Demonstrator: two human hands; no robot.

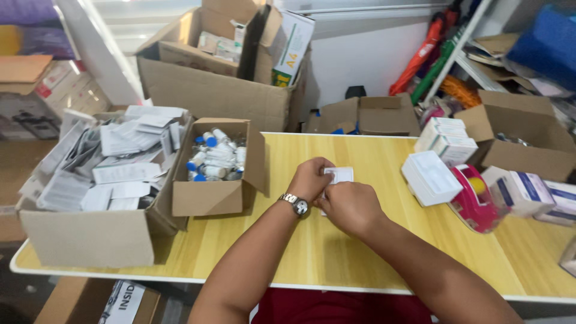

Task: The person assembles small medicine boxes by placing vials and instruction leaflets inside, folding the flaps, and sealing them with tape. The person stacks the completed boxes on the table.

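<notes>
Both forearms reached in from the bottom edge, nearest the camera, and met over the middle of the yellow wooden surface (360, 252). Largest around them was the cardboard box of folded paper leaflets (90, 234) at the left end of the surface. Just beside it stood a smaller open box of vials (219, 195), its glass vials capped in blue. A pink tape dispenser (474, 201) sat well to the right, with a white plastic tray (429, 177) just beside it and small white cartons (447, 141) behind.

The left hand (309, 178), a silver wristwatch (297, 204) on its wrist, and the right hand (349, 205) were touching each other. Each grip was pinched shut on a small white carton (341, 174), which was held just above the surface between the fingertips, its far end showing past the left hand's knuckles.
</notes>
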